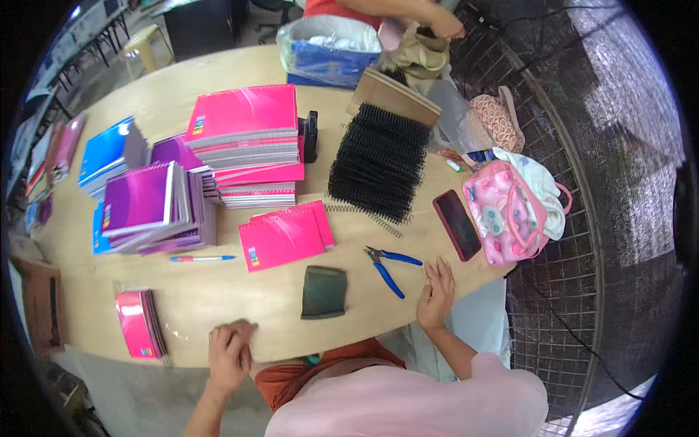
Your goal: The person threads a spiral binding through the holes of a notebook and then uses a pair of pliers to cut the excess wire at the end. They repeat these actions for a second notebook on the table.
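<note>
My left hand [231, 351] is at the table's near edge with its fingers curled in; what they hold, if anything, I cannot make out. To its left lies a small stack of pink spiral notebooks [138, 324]. Stretched fingers show on my right hand [435, 295], which rests on the table at the right. Just beyond its fingertips is a pair of blue-handled pliers [389, 269], jaws apart. Between my hands sits a dark green block-like object [324, 293]. Two loose pink covers or notebooks [284, 237] lie behind it.
Tall stacks of pink notebooks [244, 120], purple notebooks [138, 200] and blue notebooks [109, 156] fill the left. Black wire spirals [378, 164] are heaped at the centre back. A phone [457, 226] and pink bag [506, 211] lie right; a pen [202, 258] lies left. Another person's arm [415, 11] is beyond.
</note>
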### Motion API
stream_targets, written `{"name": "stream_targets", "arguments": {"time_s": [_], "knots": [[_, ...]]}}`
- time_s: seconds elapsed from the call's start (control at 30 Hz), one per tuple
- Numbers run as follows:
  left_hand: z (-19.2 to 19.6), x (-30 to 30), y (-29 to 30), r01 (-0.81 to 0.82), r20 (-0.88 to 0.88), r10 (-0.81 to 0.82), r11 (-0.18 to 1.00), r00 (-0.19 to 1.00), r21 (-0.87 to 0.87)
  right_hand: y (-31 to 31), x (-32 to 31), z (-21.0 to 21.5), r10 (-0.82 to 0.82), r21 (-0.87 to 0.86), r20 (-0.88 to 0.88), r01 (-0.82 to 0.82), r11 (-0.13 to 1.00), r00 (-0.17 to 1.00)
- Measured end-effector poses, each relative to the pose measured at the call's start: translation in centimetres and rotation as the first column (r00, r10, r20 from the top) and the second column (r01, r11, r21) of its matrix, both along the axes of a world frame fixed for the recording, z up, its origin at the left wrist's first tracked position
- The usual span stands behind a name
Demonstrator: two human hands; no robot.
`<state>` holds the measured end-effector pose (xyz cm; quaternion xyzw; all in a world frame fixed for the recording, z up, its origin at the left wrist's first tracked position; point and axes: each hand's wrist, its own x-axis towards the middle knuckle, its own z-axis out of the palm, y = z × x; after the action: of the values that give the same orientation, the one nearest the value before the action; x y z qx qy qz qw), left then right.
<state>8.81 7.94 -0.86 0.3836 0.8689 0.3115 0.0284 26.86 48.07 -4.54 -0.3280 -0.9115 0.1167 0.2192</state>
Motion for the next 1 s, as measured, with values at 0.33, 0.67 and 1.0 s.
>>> {"name": "stream_targets", "arguments": {"time_s": [0.33, 0.67, 1.0], "knots": [[-1.5, -3.9, 4.2, -0.426, 0.208, 0.374, 0.745, 0.904, 0.513, 0.1, 0.0, -1.9, 0.019, -0.092, -0.333, -0.053, 0.994, 0.943], [-2.6, -12.5, 11.8, -0.545, 0.228, 0.506, 0.823, 0.832, 0.161, -2.6, -3.6, 2.6, 0.381, 0.091, 0.035, -0.382, 0.92, 0.924], [-1.1, -6.3, 9.1, -0.486, 0.413, 0.259, 0.531, 0.873, 0.694, 1.5, -4.8, 4.6, 0.469, 0.092, -0.224, -0.461, 0.883, 0.854]]}}
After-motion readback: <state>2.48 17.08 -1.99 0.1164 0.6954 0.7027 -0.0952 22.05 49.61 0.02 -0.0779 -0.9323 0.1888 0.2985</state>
